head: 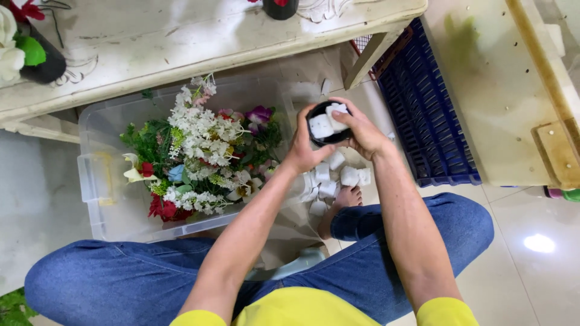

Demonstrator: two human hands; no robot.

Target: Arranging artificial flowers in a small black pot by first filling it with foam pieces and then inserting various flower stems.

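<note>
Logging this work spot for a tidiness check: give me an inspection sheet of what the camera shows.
Surface: pale tiled floor, person sitting cross-legged.
Job's things: small black pot with white foam blocks inside; loose foam pieces on the floor below.
Clutter: clear bin of artificial flowers; blue crate.
Grip: left hand and right hand both hold the pot.
Cables: nothing seen.
Surroundings: white table above.

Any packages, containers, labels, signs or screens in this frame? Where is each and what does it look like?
No labels, signs or screens show.
Clear plastic bin: on the floor at left, rectangular, holding artificial flowers.
Blue crate: on the floor at right, slatted.
Small black pot: round, held between both hands, holding white foam pieces.
</note>
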